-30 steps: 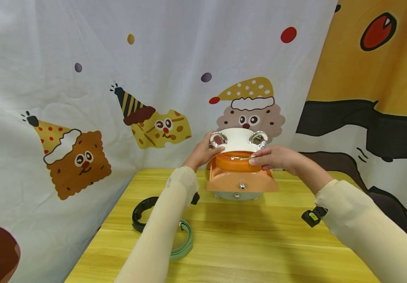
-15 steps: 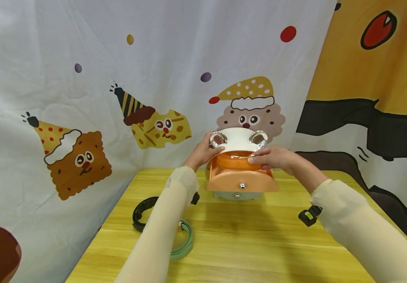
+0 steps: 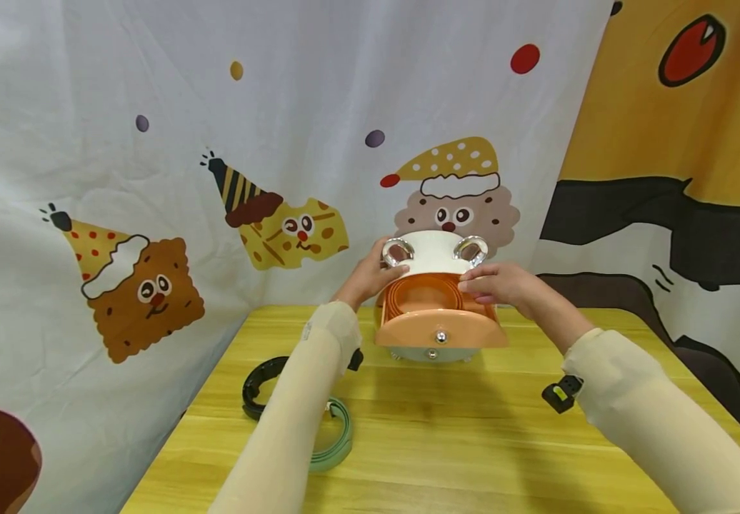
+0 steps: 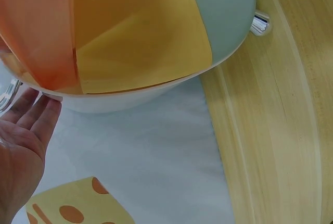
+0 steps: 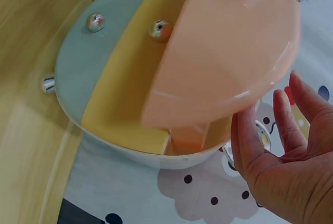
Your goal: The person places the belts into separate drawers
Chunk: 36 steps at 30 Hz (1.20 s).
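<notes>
A small rounded drawer box (image 3: 434,251) with a white shell and silver ring handles stands at the table's back. Its top peach drawer (image 3: 441,330) is pulled out, and an orange coiled belt (image 3: 424,293) lies flat inside. My left hand (image 3: 370,277) grips the box's upper left edge, thumb at the front; in the left wrist view its fingers (image 4: 39,112) touch the shell. My right hand (image 3: 495,283) is at the drawer's right side, fingertips beside the coil; whether they touch it is hard to tell. Its fingers look extended in the right wrist view.
A black coiled belt (image 3: 252,389) and a green coiled belt (image 3: 342,435) lie on the wooden table (image 3: 447,442) at the left, partly behind my left sleeve. Yellow (image 5: 125,88) and green (image 5: 86,57) drawer fronts sit below the peach one. A cartoon-print curtain hangs behind.
The orange belt has dropped from a tilted position, where my right hand held it by the buckle, to lying flat in the drawer. My right fingers have let go. My left hand stays put.
</notes>
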Tool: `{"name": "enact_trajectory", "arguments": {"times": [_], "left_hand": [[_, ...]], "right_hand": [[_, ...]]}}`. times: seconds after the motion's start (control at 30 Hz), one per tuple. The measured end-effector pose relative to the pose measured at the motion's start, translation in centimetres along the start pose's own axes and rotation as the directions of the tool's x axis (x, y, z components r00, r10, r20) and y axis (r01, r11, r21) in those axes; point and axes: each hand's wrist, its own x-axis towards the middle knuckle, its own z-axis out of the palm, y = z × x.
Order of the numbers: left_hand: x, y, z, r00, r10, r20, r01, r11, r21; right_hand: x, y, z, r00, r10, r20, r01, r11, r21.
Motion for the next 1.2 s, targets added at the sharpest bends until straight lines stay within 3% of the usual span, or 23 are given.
{"name": "enact_trajectory", "arguments": {"times": [0.6,0.93,1.2], "left_hand": [[-0.1,0.2,0.0,1.0,-0.011,0.003,0.011,1.0,0.002],[0.2,0.0,-0.1,1.0,0.022,0.0,-0.022,1.0,0.003],[0.1,-0.1,0.0,1.0,0.012,0.002,-0.012,1.0,-0.009]], "right_hand": [[-0.5,-0.1,0.3,1.0,-0.006,-0.012,0.007,0.996,0.092],[-1.9,-1.1,0.4,0.998,-0.031,-0.059,0.04,0.988,0.15],[-3.2,-1.3,0.3,0.994,-0.065,-0.086,0.076,0.989,0.128]]}}
